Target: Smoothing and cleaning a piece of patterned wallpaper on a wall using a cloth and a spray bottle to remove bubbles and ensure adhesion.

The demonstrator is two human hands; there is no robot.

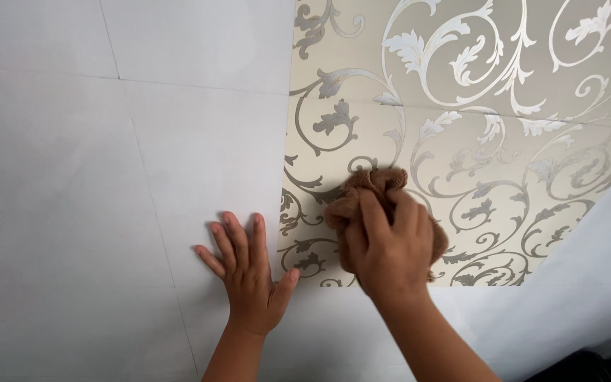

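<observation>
Nearest the camera, lower right: a dark object [592, 364] shows at the frame's corner; too little of it is in view for me to tell its kind.
Left hand: my left hand [249, 272] lies flat on the white wall [72, 177], fingers spread wide, palm pressed to the surface, holding nothing. It sits just left of the wallpaper's left edge, the thumb pointing toward that edge.
Right hand: my right hand [387, 244] is closed round a bunched brown cloth [365, 191], fingers curled over the top of it, pressing it against the wallpaper.
Cloth position: the cloth rests on the lower left part of the wallpaper sheet [475, 106], near its left edge and just above its bottom edge; part of it bulges out above my fingertips.
Wallpaper: a beige sheet with silvery scrolling leaf and vine ornament, covering the upper right of the view; no printed label or sign is visible on it.
Edges: the left edge runs straight and upright between my two hands; the bottom edge runs level behind my right wrist; the lower right edge slants upward to the right border of the view.
Open room: bare white wall, crossed by faint panel seams, extends left of the sheet and below it.
</observation>
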